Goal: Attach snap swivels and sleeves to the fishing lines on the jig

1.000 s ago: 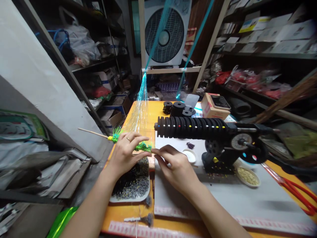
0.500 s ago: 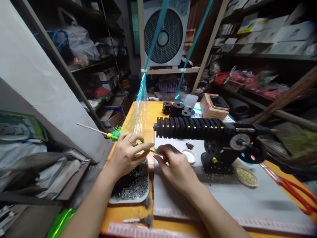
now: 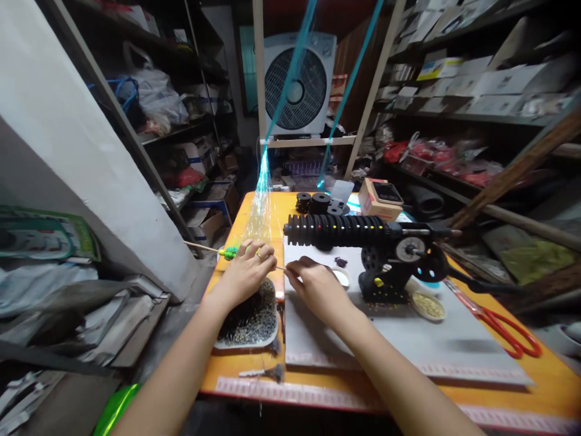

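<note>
Holding a slim wooden stick (image 3: 203, 247).

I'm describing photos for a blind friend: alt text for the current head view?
The left hand and right hand hold a thin stick bearing green material over an orange table. A tray of dark pieces lies near the left hand; a black ribbed device stands at right.
</note>
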Available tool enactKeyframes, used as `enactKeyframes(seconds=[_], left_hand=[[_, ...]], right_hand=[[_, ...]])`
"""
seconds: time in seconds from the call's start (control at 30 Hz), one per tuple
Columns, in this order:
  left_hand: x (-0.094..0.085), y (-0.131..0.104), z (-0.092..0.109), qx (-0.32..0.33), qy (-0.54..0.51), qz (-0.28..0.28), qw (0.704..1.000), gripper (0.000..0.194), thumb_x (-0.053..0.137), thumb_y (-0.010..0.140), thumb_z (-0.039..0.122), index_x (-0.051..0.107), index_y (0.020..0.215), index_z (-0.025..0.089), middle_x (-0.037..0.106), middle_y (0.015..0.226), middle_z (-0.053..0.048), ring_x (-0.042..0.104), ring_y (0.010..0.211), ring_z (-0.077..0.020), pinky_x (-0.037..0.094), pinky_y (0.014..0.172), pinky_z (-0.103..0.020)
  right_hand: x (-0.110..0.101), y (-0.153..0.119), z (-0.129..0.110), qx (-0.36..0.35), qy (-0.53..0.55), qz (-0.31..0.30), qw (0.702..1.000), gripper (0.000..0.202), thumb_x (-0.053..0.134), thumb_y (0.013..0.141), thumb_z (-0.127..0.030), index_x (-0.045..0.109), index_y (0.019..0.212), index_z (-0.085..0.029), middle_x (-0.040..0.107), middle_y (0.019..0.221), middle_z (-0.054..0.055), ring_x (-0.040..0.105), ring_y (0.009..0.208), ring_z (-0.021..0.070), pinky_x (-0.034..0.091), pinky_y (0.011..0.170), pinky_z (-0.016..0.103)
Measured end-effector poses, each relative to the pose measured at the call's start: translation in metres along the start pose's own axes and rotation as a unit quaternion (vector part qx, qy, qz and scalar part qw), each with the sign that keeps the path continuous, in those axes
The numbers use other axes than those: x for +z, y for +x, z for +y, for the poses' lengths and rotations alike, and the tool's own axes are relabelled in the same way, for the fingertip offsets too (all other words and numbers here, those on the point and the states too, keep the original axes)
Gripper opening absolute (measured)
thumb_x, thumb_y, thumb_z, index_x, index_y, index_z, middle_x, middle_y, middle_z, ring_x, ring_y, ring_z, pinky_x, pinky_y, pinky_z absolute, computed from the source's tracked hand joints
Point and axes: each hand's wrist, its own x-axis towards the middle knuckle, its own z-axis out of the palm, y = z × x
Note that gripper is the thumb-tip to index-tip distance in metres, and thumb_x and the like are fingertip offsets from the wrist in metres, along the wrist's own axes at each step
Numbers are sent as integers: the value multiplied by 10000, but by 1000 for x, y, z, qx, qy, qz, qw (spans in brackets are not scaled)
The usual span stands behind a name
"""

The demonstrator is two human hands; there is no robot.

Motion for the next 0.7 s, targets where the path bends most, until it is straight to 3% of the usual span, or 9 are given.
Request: enactKeyframes(seconds=[0.13,0.3,0.47,0.7], left_hand=[[-4,-6,-28,16,43,-10,999,157,613,903,99,666,1004,207,648,1141,-90,550,1155,-292,432,1011,-527],[-3,-19,-73,55,67,-52,995,143,615,939,179,654,1076,165,660,1119,-70,631,1042,-239,529,920,-471],[22,-19,-100,111,60,-103,987,193,631,944,244,648,1109,146,681,1077,-67,673,939,-213,581,820,-418],[66,6,-112,159,28,-131,978,219,625,950,274,644,1133,153,679,1096,-72,674,928,-210,585,810,-414]], right_hand=[[-14,-13,9,17,-35,-20,999,188,612,982,-312,651,1042,-138,685,961,29,674,797,146,590,724,326],[-28,-34,28,3,-35,-10,999,183,614,980,-313,651,997,-134,679,917,18,667,775,142,582,723,324],[-36,-44,36,-3,6,23,1000,140,598,985,-260,641,925,-141,650,809,-15,640,715,126,561,702,304],[-35,-46,37,2,75,39,996,152,511,973,-129,633,887,-155,656,778,35,624,711,177,477,669,309]])
